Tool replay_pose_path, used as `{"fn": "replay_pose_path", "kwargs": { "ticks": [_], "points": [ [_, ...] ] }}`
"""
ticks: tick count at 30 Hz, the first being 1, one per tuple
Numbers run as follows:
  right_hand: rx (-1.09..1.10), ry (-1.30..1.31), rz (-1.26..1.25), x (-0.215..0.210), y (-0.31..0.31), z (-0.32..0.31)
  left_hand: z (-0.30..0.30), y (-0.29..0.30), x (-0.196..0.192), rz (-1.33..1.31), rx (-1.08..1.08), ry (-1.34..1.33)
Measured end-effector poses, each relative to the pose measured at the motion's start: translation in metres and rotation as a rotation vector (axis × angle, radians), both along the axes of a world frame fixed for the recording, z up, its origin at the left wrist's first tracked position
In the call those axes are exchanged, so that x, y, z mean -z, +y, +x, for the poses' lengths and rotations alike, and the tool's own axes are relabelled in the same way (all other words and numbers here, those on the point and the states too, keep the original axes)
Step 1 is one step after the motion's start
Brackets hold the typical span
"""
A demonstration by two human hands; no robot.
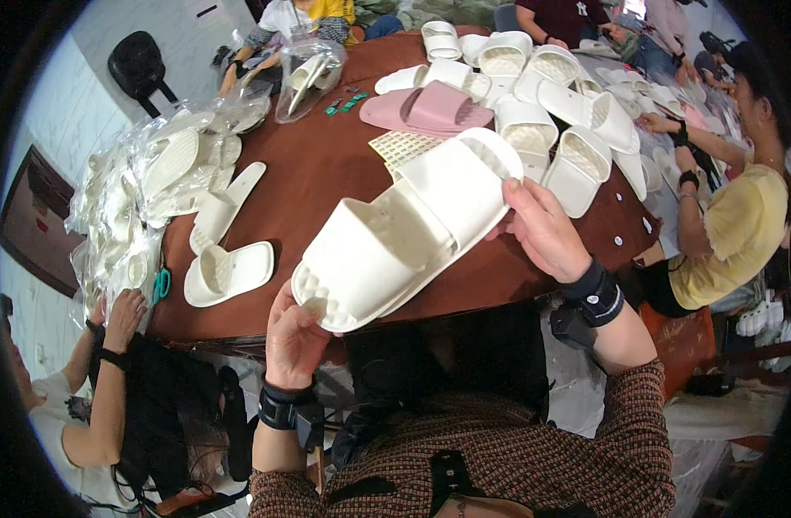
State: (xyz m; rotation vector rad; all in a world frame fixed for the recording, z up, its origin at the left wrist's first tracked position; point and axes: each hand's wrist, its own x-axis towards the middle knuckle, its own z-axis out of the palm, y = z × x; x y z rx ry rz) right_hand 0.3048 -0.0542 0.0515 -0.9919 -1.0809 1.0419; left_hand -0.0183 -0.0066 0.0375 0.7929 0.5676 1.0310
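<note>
Centre of the frame: pair of white slippers (413, 229) held stacked above the near edge of a brown table (318, 164), toes low left, heels up right. Left hand (294, 335) closed on the toe end at lower centre, thumb on the rim, fingers underneath. Right hand (542, 229) clamped on the heel end, fingertips over the edge — both wrists in black bands. Left of centre, flat on the table: two loose slippers (227, 250), one sole up, one strap up. Further left, a heap of bagged slippers (154, 181) in clear plastic, with teal scissors (161, 283) at its lower edge. Upper centre: pink slippers (430, 110), and beyond them toward upper right a crowd of white slippers (551, 104), some upright, some on their sides. Perforated insole (400, 147) just under the pink ones. Other people around the rim — a yellow-shirted person (732, 233) at right, a forearm (110, 371) at lower left, more at the top.
</note>
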Motion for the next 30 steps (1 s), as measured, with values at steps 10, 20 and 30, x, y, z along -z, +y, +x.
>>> {"fn": "replay_pose_path", "kwargs": {
  "ticks": [10,20,30],
  "points": [
    [0.11,0.217,0.039,-0.008,0.001,0.012,-0.013,0.003,-0.002,0.076,-0.054,0.046],
    [0.265,0.108,0.077,-0.027,0.009,0.046,-0.061,0.051,-0.046,0.285,-0.27,0.333],
    [0.123,-0.275,0.083,-0.035,0.068,0.01,-0.025,0.111,-0.069,0.403,-0.195,0.472]
  ]
}}
